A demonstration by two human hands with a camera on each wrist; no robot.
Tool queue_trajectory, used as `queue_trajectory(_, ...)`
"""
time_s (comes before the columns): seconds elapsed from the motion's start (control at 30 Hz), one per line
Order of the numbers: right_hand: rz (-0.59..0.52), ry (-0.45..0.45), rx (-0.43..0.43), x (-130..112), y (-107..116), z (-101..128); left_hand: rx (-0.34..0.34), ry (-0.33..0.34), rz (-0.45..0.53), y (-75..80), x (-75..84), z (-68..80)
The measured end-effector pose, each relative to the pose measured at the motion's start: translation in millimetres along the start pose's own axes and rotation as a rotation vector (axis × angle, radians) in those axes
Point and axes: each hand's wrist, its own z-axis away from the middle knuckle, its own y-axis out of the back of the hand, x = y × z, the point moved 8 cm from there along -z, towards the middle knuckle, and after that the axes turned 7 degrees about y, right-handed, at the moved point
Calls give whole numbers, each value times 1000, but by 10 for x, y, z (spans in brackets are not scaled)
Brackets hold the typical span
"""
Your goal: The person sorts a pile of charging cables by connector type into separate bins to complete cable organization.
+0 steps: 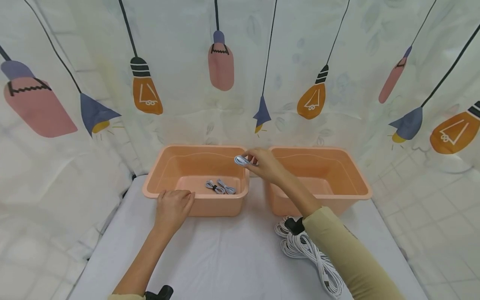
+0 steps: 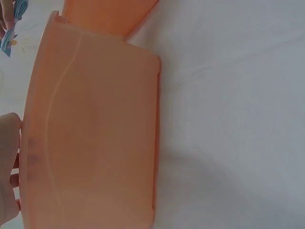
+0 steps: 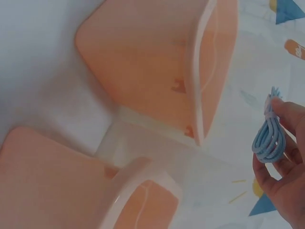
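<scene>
My right hand [image 1: 268, 166] pinches a small coiled cable [image 1: 241, 160] above the gap between two peach plastic bins. In the right wrist view this cable [image 3: 269, 140] is light blue, looped and bound near one end. My left hand [image 1: 173, 208] grips the front rim of the left bin [image 1: 215, 207], fingers bent over the edge. Two small bundled cables [image 1: 220, 187] lie on that bin's floor, towards its right side; one has a black tie. The left wrist view shows mostly the bin's outer wall [image 2: 95, 133], with the left fingers at its rim.
The right bin [image 1: 354, 193] stands beside the left one, partly behind my right forearm. A large pile of white coiled cables [image 1: 300, 246] lies on the white-covered table [image 1: 225, 258] before it, partly under my sleeve. A curtain printed with lamps [image 1: 240, 121] hangs close behind.
</scene>
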Motion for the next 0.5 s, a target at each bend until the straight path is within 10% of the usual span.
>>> queue_trajectory(0.5,65,-5,-11,-74,-107,-284,-19,18,4,-12,-16,-3)
